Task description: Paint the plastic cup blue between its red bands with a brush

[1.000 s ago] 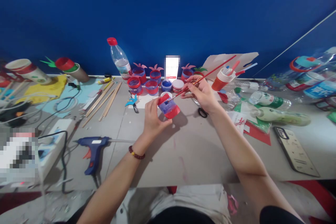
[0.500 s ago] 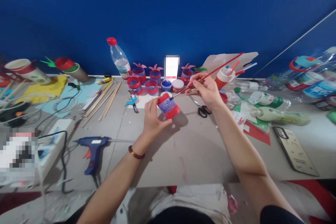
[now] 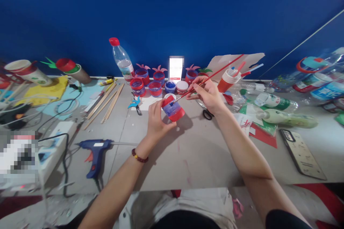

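Tilted above the table, a small cup (image 3: 174, 110) painted red with a blue band is gripped by my left hand (image 3: 158, 120), thumb below and fingers on its far side. My right hand (image 3: 205, 94) pinches a long red paintbrush (image 3: 216, 74), whose blue-wetted tip touches the cup's blue band. Just beyond the cup stand an open jar of blue paint (image 3: 170, 87) and a white-lidded jar (image 3: 182, 86). Black-handled scissors (image 3: 207, 114) lie beneath my right hand, which partly hides them.
A blue glue gun (image 3: 95, 150) lies left of my left forearm, near wooden sticks (image 3: 114, 103). Painted cups (image 3: 155, 88) and a clear bottle (image 3: 122, 61) line the wall. To the right are stacked paper cups (image 3: 228, 78), plastic bottles (image 3: 275, 102) and a phone (image 3: 302, 154).
My right hand has shifted slightly left and down, bringing the brush tip a little lower and left on the blue band. My left hand and the cup are nearly still.
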`<state>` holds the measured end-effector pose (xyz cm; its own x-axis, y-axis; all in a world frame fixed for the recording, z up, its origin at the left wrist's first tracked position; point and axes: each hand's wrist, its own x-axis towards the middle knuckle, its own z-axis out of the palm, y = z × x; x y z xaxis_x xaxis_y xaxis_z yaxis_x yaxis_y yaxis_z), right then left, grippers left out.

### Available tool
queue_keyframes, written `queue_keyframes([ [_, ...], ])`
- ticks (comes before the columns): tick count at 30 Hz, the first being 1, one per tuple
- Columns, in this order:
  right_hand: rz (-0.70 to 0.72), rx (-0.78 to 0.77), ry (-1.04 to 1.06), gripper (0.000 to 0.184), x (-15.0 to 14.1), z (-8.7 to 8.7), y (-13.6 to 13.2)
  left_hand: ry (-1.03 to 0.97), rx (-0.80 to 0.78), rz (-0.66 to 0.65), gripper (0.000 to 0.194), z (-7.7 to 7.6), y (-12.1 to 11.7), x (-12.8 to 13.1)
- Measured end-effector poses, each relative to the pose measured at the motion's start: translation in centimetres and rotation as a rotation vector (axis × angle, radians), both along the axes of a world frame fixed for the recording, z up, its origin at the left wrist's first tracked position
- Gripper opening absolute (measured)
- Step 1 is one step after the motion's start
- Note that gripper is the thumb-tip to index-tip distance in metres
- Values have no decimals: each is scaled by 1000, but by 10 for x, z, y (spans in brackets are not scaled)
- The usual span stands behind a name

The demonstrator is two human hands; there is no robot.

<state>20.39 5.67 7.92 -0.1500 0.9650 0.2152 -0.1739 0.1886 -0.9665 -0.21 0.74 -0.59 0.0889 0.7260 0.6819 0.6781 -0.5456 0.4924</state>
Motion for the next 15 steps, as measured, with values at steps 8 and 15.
queue_keyframes([
  [8,-22,-12,3,42,6,2,5,10,21,-2,88,-1,1,0],
  [15,-88,10,-16,42,9,7,5,-20,37,-37,88,-2,2,-1],
])
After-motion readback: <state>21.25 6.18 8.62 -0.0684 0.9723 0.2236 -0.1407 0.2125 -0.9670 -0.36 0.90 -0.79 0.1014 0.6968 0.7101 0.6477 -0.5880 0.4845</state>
